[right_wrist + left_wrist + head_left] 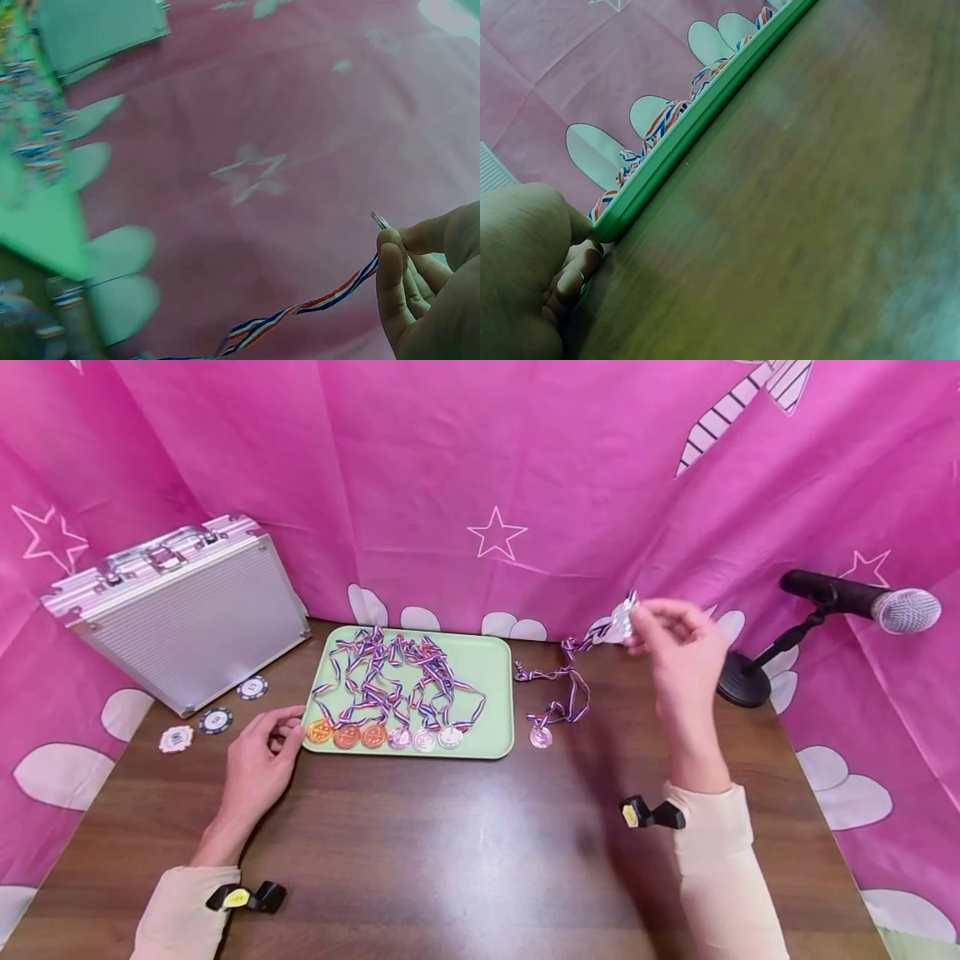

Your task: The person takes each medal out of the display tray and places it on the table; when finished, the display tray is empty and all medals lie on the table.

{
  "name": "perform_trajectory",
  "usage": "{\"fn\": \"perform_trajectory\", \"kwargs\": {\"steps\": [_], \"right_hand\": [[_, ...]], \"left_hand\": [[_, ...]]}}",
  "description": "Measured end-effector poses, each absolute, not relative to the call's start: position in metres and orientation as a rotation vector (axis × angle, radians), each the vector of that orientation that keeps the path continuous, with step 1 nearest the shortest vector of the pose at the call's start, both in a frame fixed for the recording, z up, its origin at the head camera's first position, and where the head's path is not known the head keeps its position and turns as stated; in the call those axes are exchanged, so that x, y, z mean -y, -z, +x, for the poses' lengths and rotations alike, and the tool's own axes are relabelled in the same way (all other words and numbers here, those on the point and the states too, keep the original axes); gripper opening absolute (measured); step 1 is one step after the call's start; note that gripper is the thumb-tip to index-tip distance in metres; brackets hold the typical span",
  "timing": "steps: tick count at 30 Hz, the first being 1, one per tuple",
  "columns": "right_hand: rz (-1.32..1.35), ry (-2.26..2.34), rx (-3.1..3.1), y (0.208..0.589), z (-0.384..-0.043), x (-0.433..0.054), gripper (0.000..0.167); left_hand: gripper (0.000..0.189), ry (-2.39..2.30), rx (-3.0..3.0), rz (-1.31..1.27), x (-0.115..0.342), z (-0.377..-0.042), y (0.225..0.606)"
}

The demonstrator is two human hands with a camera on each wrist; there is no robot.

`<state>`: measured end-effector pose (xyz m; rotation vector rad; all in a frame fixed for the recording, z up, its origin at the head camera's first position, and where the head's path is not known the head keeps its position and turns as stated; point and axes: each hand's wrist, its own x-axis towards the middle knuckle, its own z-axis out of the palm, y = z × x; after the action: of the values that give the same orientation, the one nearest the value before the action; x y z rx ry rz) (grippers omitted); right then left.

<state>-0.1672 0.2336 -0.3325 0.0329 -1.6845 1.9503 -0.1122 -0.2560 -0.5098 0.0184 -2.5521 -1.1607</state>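
In the head view my right hand (686,647) is raised above the back right of the table, pinching a silver medal (623,618) between thumb and fingers. Its striped ribbon (300,307) trails down from the fingers in the right wrist view. My left hand (258,760) grips the left edge of a light green tray (491,693), thumb at the rim and other fingers curled by the corner. On the tray, several medals lie in a row along the near side, from a gold medal (320,732) to a silver medal (450,737), ribbons (408,664) bunched behind. Another medal (540,737) lies right of the tray.
A silver case (198,618) stands at the back left, with poker chips (216,720) before it. At the right is a microphone (862,597) on a stand with a round base (742,681). A pink curtain (420,485) hangs behind the table (450,860).
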Motion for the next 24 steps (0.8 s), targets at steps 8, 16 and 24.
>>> {"fn": "perform_trajectory", "kwargs": {"steps": [8, 16, 24], "right_hand": [[-0.296, -2.023, 1.998, 0.428, -0.15, -0.241, 0.009], [-0.256, -2.017, 2.315, 0.472, -0.134, -0.243, 0.022], [-0.16, -1.772, 2.546, 0.487, -0.126, -0.242, 0.016]], "left_hand": [[0.028, 1.159, 2.557, 0.023, 0.255, -0.113, 0.51], [0.028, 1.158, 2.555, 0.03, 0.256, -0.111, 0.508], [0.029, 1.142, 2.562, 0.018, 0.258, -0.11, 0.508]]}}
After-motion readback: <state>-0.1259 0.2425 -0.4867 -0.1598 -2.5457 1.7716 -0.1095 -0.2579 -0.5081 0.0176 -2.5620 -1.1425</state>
